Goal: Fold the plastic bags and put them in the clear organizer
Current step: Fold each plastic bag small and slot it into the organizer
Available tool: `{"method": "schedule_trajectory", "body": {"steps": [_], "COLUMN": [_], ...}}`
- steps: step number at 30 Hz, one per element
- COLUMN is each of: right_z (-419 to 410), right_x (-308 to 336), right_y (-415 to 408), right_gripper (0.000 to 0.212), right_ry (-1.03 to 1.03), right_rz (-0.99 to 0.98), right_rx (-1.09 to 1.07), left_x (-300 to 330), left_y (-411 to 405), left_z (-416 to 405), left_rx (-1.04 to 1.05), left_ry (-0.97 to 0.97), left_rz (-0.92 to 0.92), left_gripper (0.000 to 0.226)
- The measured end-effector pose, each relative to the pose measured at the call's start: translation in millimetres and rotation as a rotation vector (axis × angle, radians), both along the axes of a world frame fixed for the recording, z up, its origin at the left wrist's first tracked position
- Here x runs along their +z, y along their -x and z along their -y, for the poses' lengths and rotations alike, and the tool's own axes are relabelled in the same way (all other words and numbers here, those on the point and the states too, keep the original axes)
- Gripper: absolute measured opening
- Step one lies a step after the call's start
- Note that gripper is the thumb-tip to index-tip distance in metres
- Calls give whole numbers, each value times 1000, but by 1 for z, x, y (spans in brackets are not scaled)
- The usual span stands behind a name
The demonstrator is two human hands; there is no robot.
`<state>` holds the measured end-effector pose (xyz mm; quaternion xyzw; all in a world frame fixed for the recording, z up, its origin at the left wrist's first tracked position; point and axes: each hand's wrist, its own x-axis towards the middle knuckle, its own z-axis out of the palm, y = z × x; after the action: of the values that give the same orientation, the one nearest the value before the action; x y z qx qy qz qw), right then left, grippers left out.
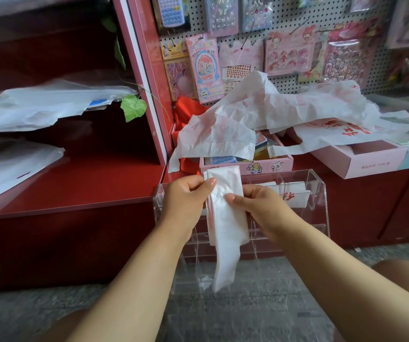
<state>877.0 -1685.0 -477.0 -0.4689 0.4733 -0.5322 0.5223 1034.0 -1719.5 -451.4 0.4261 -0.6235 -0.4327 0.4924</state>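
Right now both hands are up in front of the clear organizer [319, 193], working one white plastic bag [225, 218] that is folded lengthwise into a narrow strip. The left hand [186, 196] pinches the strip near its top edge, thumb laid across the front; the right hand [257, 203] grips it just below from the other side, thumb pressed onto the plastic. So both hands are closed on the same bag, neither one free. The upper end stands above the thumbs, and the long lower tail hangs loose, dangling down in front of the organizer's lower compartments.

Behind the right hand, an upper compartment already holds folded bags with red print [295, 196]. Further back, a heap of unfolded bags [272, 109] sprawls over the pink boxes [248, 166] on the red counter.

I'd judge this the folding stage: the strip is made but not yet doubled up short enough to slot in.

Watch that tail. It's thin, slippery film, and with nothing holding the lower end it could swing, twist, or spring open as the strip is folded, spoiling the neat width. The lengthwise folds are held only at the pinch, so a loosened thumb may let the layers fan apart. And when it goes in, a bulky, springy packet might catch on the organizer's edge or nudge the bags already stored there.
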Motion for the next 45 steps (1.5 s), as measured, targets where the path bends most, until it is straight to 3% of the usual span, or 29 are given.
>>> {"method": "schedule_trajectory", "body": {"steps": [1,4,8,15,18,23,25,30,35,40,45], "right_z": [0,0,0,3,4,4,3,-1,0,1,-2], "right_x": [0,2,1,-4,-6,-10,-10,-9,-15,-16,-17], "right_y": [-1,-1,-3,-5,-3,4,4,-7,-13,-12,-14], "right_gripper": [20,15,13,18,38,33,31,66,85,70,30], "right_ry": [2,27,41,21,33,-60,-115,-398,-358,-236,-135], "right_rz": [-1,14,29,-27,-28,-334,-368,77,203,198,204], "right_rx": [-23,-75,-102,-151,-75,30,65,213,169,108,51], "left_x": [-1,-10,-30,-41,-38,-24,-17,-14,-16,-13,-16], "left_y": [0,1,5,17,13,4,1,-1,-4,-7,-6], "left_z": [-2,-14,-24,-27,-23,-9,-8,-3,-7,-14,-17], "left_rx": [24,26,-162,-121,-28,95,129,159,141,114,118], "left_ry": [-11,-138,-280,-291,-348,-346,-324,-275,-271,-283,-290], "left_rz": [-9,-80,81,25,-70,-162,-190,-240,-164,-115,-68], "left_gripper": [18,39,49,30,21,18,18,14,18,19,18]}}
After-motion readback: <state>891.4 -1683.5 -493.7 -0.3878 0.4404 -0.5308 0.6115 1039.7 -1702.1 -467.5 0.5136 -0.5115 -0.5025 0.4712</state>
